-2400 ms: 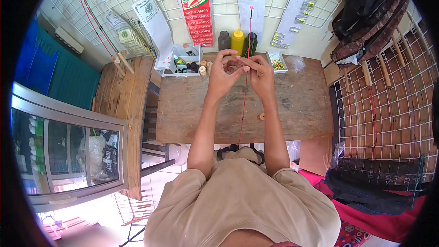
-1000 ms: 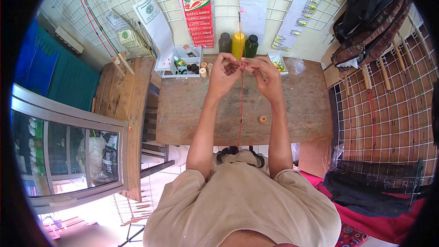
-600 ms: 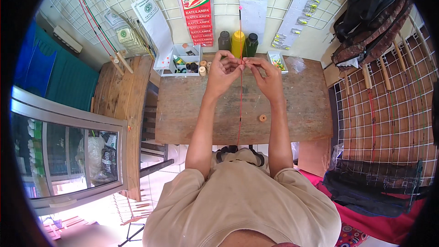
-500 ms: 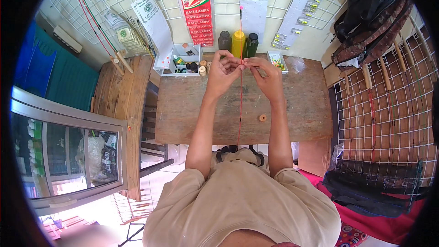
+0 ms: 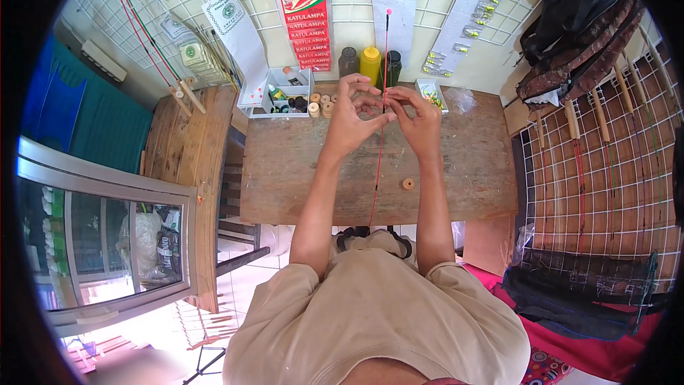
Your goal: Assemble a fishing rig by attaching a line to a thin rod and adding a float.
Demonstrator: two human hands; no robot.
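A thin red fishing rod (image 5: 379, 153) with dark bands runs up the middle, from near my waist to a pink tip in front of the back wall. The thumb and fingers of my right hand (image 5: 419, 122) pinch it above the workbench. On its other side my left hand (image 5: 347, 125) is curved open, thumb and fingers apart, with the thumb tip right by the rod. Any thread between the fingers is too fine to make out. A small wooden spool (image 5: 407, 184) lies on the workbench (image 5: 313, 178), nearer me than my right hand.
A white tray (image 5: 285, 114) with small bottles stands back left, wooden spools (image 5: 326, 100) beside it. Yellow (image 5: 370, 68) and dark bottles line the wall. A small white box (image 5: 430, 87) sits back right. Rods hang on a right-hand grid; a glass-paned frame (image 5: 107, 242) is at left.
My left hand has gone from a pinch at the rod to spread fingers. The rod's upper part has shifted right, while my right hand keeps its hold.
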